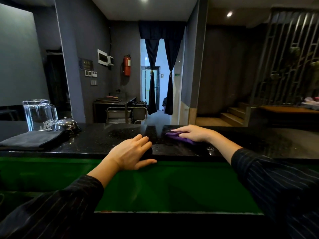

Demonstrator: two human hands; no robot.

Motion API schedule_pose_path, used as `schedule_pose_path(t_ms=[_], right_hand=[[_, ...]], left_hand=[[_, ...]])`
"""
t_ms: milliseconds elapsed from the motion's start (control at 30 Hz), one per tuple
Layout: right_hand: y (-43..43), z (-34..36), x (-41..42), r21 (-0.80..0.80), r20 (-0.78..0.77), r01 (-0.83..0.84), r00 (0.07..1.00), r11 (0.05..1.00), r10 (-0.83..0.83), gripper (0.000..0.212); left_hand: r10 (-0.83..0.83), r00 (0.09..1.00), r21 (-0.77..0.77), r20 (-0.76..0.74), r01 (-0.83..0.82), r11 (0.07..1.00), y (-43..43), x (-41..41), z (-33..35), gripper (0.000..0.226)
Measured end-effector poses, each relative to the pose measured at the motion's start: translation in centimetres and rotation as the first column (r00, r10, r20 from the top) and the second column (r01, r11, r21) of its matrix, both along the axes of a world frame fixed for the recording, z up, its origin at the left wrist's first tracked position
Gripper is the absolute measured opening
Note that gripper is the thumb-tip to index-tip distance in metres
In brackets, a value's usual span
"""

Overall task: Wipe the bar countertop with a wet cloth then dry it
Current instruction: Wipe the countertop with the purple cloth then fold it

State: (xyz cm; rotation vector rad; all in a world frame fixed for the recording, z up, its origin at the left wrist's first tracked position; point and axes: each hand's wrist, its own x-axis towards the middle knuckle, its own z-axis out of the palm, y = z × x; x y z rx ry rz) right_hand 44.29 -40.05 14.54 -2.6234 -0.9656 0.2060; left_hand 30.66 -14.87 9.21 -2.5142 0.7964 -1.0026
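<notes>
Purple cloth [179, 138] pressed under straight right fingers [181, 130]; left fingers [141, 140] straight on countertop [96, 141].

Both arms reach forward, bare from mid-forearm, dark pinstriped sleeves [276, 183] pushed back. The left hand [133, 152] lies palm down, fingers straight and close together, thumb splayed. The right hand [191, 133] sits farther out, palm down, fingers extended flat over a crumpled purple cloth [179, 138].
</notes>
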Motion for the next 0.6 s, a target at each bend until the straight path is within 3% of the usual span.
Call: schedule_pose_path(t_ms=[67,167,333,467,600], right_hand=[[-1.8,-0.8,0.7,0.057,-0.012,0.174,0.985,0.983,-0.173,0.044],[-0.6,-1.2,0.2,0.002,0.025,0.27,0.963,0.963,-0.27,0.049],[5.5,-0.8,-5.0,-0.078,0.146,0.137,0.981,0.988,-0.125,0.047],[6.4,-2.0,-8.2,0.025,0.162,0.043,0.986,0.999,-0.046,0.044],[0.1,-2.0,-9.6,0.161,0.106,0.099,0.988,0.982,-0.117,0.04]], left_hand=[[-0.006,1.0,0.01,0.013,0.006,1.0,0.1,0.1,-0.1,0.068],[-0.029,0.999,0.025,0.043,0.028,0.999,0.1,0.1,0.0,0.065],[-0.038,0.998,0.065,0.049,0.034,0.997,0.0,0.2,0.0,0.066],[-0.034,0.999,0.058,0.009,0.034,0.998,0.0,0.0,0.1,0.066],[0.006,0.998,-0.1,-0.068,-0.013,0.995,0.1,-0.3,-0.2,0.069]])
